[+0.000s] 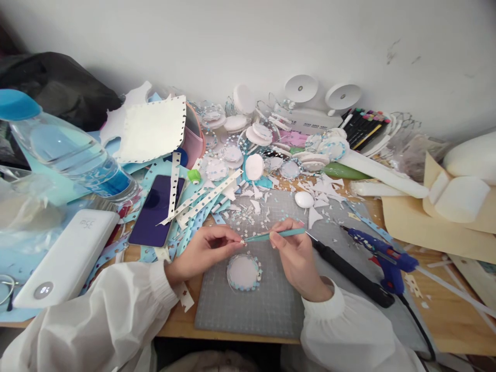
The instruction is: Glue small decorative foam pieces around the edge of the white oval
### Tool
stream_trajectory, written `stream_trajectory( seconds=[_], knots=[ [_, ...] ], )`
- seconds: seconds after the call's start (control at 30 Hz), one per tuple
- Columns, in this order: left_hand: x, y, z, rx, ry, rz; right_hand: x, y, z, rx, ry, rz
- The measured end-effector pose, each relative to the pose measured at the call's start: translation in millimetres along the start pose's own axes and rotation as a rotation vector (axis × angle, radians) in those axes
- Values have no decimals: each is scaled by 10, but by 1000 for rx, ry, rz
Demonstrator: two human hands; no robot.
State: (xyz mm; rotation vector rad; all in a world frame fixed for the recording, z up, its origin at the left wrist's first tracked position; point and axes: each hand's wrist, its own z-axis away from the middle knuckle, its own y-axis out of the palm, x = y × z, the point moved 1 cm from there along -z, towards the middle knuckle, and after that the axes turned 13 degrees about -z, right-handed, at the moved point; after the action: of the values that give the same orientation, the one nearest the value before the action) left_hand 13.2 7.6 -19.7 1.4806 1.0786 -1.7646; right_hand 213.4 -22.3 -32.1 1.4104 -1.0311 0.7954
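Our left hand: fingertips pinched on one tiny piece. Our right hand: fingers closed round tweezers, tips just beside that piece. One trimmed disc: flat on the mat, on our side of both hands.

The tweezers look smooth, the mat matt, the bottle glossy plastic, the table wooden.

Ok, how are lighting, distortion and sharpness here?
Head view: soft light, no harsh glare on the cutting mat; head view, left edge: bottle looks stretched and leaning, likely lens distortion; head view, centre: tweezers distinct, piece at their tip too small to identify.
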Motion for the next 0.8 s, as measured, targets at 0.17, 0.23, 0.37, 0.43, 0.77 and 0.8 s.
stream_trajectory(
  seconds=[0.17,0.23,0.37,0.43,0.77,0.8],
  knots=[
    [5,-6,0,5,3,-14,-15,-16,22,23,44,0],
    [14,-6,1,9,-6,-27,-14,-14,26,26,51,20],
    [26,-7,3,8,-2,-62,-19,-23,13,12,47,40],
    [18,-10,2,-2,-3,-64,-11,-39,-7,-23,20,44],
    [-97,-75,53,-18,37,-14,424,235,160,157,-736,709],
    [-95,-81,66,-11,54,-16,442,300,198,242,-817,818]
  ],
)
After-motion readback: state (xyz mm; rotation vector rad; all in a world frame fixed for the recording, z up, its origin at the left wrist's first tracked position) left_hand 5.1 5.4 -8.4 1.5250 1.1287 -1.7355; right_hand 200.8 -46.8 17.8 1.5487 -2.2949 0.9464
